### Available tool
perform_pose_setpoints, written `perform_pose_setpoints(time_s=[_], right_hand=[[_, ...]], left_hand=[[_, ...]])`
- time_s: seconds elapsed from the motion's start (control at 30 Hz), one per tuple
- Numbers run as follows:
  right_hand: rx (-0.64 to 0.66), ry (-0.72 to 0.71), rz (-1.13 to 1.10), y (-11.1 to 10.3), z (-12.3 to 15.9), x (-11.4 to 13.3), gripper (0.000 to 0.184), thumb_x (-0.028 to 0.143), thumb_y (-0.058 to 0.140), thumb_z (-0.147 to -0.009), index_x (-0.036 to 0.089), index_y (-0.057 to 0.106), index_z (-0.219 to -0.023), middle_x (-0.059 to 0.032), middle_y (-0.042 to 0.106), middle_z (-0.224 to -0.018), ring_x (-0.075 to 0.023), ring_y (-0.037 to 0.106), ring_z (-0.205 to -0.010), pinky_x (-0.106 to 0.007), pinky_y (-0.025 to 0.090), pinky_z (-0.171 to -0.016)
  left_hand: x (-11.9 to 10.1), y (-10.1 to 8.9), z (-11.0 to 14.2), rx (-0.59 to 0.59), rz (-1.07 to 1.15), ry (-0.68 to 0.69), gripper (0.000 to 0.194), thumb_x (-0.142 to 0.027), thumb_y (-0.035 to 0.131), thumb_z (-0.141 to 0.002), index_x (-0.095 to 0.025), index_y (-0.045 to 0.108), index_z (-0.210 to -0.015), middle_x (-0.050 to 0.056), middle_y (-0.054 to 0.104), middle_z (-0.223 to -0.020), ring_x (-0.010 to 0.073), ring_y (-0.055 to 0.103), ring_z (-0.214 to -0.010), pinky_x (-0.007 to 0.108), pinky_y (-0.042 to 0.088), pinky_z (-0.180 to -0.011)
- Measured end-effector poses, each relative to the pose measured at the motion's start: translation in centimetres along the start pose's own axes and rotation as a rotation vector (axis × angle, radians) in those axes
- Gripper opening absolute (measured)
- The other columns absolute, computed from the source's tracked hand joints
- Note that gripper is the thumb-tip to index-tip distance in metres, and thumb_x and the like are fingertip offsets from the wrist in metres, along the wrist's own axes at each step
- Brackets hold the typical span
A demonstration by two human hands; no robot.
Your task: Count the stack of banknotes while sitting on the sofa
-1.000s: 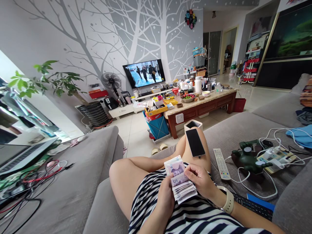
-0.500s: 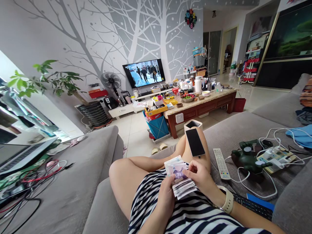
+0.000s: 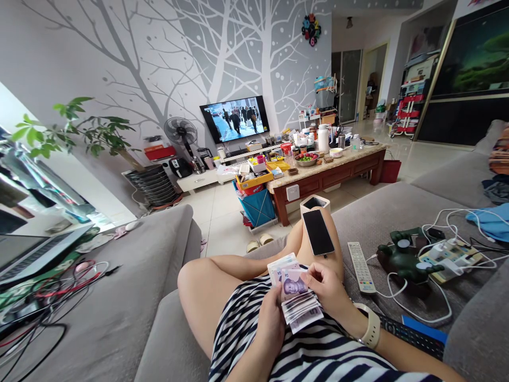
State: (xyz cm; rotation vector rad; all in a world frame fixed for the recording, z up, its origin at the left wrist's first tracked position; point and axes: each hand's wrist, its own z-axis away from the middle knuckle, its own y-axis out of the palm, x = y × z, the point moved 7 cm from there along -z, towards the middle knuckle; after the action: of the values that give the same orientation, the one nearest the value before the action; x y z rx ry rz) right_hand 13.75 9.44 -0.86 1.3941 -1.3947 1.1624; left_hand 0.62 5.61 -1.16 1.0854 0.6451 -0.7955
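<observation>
Above my lap, my left hand [image 3: 272,313] is closed on a stack of banknotes [image 3: 300,307], its thumb lying on the near side. The upper notes stand fanned, while several others are folded down toward me, one showing a 5. My right hand [image 3: 323,286], with a pale watch [image 3: 371,324] on its wrist, pinches the right edge of a purple note [image 3: 293,285] with a printed portrait and a 5. A black-screened phone [image 3: 318,232] lies on my right thigh, beyond the notes.
A white remote control [image 3: 361,267], a dark green figurine [image 3: 405,260] and a power strip with white cables [image 3: 453,259] lie on the sofa at right. A crowded coffee table [image 3: 330,172] stands ahead. Tangled cables [image 3: 51,302] and a laptop [image 3: 40,254] are at left.
The purple note's portrait and 5 show more fully. Another note now hangs lower at the front of the folded ones. My hands have shifted only slightly.
</observation>
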Motion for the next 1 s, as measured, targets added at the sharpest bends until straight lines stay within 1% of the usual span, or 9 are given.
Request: perform_pose_setpoints(time_s=[0.07, 0.17, 0.3, 0.37, 0.5, 0.6, 0.77, 0.9, 1.0], right_hand=[[0.008, -0.009, -0.013, 0.0, 0.2, 0.3, 0.032, 0.044, 0.059, -0.080, 0.017, 0.053, -0.064, 0.0024, 0.047, -0.056, -0.0119, 0.042, -0.054, -0.022, 0.033, -0.050], [0.029, -0.020, -0.035, 0.1, 0.4, 0.7, 0.030, 0.042, 0.060, -0.081, 0.017, 0.054, -0.065, 0.0027, 0.047, -0.057, -0.0114, 0.041, -0.054, -0.022, 0.032, -0.049], [0.052, -0.033, -0.076, 0.3, 0.7, 1.1, 0.029, 0.040, 0.061, -0.081, 0.017, 0.054, -0.066, 0.0029, 0.047, -0.057, -0.0108, 0.040, -0.054, -0.022, 0.032, -0.050], [0.073, -0.025, -0.102, 0.4, 0.7, 1.1, 0.028, 0.040, 0.060, -0.082, 0.017, 0.055, -0.067, 0.0028, 0.047, -0.058, -0.0108, 0.040, -0.054, -0.022, 0.032, -0.050], [0.102, -0.002, -0.152, 0.7, 0.5, 0.9, 0.024, 0.038, 0.059, -0.083, 0.016, 0.057, -0.073, 0.0017, 0.051, -0.062, -0.0113, 0.043, -0.056, -0.022, 0.034, -0.052], [0.098, 0.012, -0.189, 0.7, 0.2, 0.8, 0.023, 0.038, 0.059, -0.083, 0.016, 0.057, -0.074, 0.0016, 0.052, -0.063, -0.0114, 0.045, -0.057, -0.022, 0.035, -0.052], [0.090, 0.025, -0.231, 0.7, 0.0, 0.7, 0.025, 0.039, 0.061, -0.081, 0.016, 0.057, -0.073, 0.0015, 0.053, -0.064, -0.0116, 0.047, -0.058, -0.022, 0.036, -0.053], [0.088, 0.023, -0.237, 0.7, 0.1, 0.7, 0.024, 0.038, 0.063, -0.080, 0.016, 0.059, -0.076, 0.0013, 0.054, -0.064, -0.0115, 0.047, -0.057, -0.022, 0.037, -0.053], [0.115, 0.029, -0.226, 0.9, 0.3, 1.0, 0.024, 0.040, 0.063, -0.079, 0.016, 0.061, -0.078, 0.0005, 0.056, -0.066, -0.0123, 0.048, -0.058, -0.023, 0.038, -0.055]], left_hand=[[-0.1, 0.0, 0.1, -0.035, 0.007, -0.002, 0.024, -0.028, 0.061, -0.069, -0.009, 0.071, -0.082, 0.009, 0.073, -0.075, 0.0249, 0.068, -0.077, 0.033, 0.051, -0.077], [-0.5, 0.3, 0.3, -0.053, -0.017, 0.020, 0.022, -0.026, 0.061, -0.068, -0.011, 0.071, -0.081, 0.007, 0.073, -0.075, 0.0228, 0.067, -0.072, 0.032, 0.051, -0.072], [-0.9, 0.7, 0.7, -0.032, -0.056, 0.040, 0.017, -0.026, 0.059, -0.067, -0.013, 0.069, -0.071, 0.005, 0.070, -0.067, 0.0209, 0.064, -0.065, 0.031, 0.050, -0.068], [-0.9, 0.8, 0.8, -0.016, -0.072, 0.050, 0.018, -0.026, 0.058, -0.067, -0.013, 0.070, -0.071, 0.004, 0.069, -0.065, 0.0209, 0.063, -0.066, 0.031, 0.050, -0.068], [-0.9, 0.5, 0.6, 0.001, -0.112, 0.077, 0.021, -0.029, 0.058, -0.069, -0.013, 0.071, -0.073, 0.006, 0.070, -0.070, 0.0230, 0.063, -0.071, 0.032, 0.049, -0.068], [-0.8, 0.4, 0.3, 0.037, -0.160, 0.091, 0.024, -0.034, 0.057, -0.070, -0.014, 0.070, -0.070, 0.006, 0.070, -0.070, 0.0240, 0.062, -0.073, 0.032, 0.048, -0.068], [-1.3, 1.2, 0.4, 0.142, -0.279, 0.143, 0.025, -0.032, 0.055, -0.073, -0.014, 0.072, -0.075, 0.007, 0.071, -0.074, 0.0249, 0.061, -0.079, 0.031, 0.047, -0.071], [-1.9, 1.3, 0.7, 0.093, -0.289, 0.170, 0.023, -0.030, 0.054, -0.073, -0.015, 0.072, -0.073, 0.006, 0.071, -0.073, 0.0254, 0.061, -0.080, 0.032, 0.046, -0.075], [-1.9, 1.3, 1.0, 0.050, -0.250, 0.125, 0.020, -0.030, 0.055, -0.071, -0.018, 0.072, -0.070, 0.006, 0.070, -0.070, 0.0265, 0.062, -0.079, 0.032, 0.047, -0.073]])
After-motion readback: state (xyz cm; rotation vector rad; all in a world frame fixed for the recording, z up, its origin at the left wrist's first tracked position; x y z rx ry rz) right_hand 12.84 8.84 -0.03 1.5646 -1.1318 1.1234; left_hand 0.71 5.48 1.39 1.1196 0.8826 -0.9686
